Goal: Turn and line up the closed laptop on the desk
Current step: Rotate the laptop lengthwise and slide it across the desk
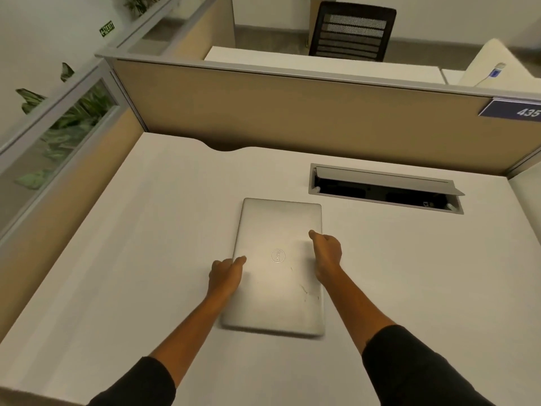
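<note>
A closed silver laptop lies flat on the white desk, its long sides running away from me and its short end toward me. The round logo on the lid is turned sideways. My left hand grips the laptop's left long edge, thumb on top of the lid. My right hand holds the right long edge, thumb resting on the lid. Both forearms reach in from the bottom of the view, with dark sleeves pushed up.
An open cable hatch with a raised grey flap is set into the desk just beyond and right of the laptop. Tan partition walls close off the back and left. A black mesh chair stands behind the partition.
</note>
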Tool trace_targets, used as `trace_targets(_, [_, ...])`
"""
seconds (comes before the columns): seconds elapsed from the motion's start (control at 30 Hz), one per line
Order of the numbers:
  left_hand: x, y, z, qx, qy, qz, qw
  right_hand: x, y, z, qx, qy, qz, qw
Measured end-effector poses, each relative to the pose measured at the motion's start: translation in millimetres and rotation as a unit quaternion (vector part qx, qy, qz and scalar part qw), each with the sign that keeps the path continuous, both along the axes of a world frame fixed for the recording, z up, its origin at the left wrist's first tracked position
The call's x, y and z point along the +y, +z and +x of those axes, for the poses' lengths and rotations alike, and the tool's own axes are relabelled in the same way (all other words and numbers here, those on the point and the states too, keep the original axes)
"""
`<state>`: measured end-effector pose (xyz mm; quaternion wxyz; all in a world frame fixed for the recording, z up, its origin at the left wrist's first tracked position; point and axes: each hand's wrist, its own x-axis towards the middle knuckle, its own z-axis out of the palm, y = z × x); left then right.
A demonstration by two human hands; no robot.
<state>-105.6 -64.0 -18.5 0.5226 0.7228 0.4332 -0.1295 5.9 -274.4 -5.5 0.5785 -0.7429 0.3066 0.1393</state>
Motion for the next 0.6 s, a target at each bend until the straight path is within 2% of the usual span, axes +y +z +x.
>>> trace_targets(0.13, [-5.2, 2.2, -10.8, -0.006, 0.001, -0.004, 1.0, -6.6, -0.2, 3.1, -0.012, 0.015, 0.002, 1.0])
trace_targets(0.4, [8.5, 14.0, -4.9, 0.003, -0.113, 0.063, 0.992, -29.2, -1.4, -24.6, -0.045, 0.131, -0.074, 0.988])
trace_targets(0.6, [12.8, 22.6, 22.5, -0.025, -0.127, 0.082, 0.988, -45.2, -9.8, -73.1, -0.037, 0.143, -0.112, 0.983])
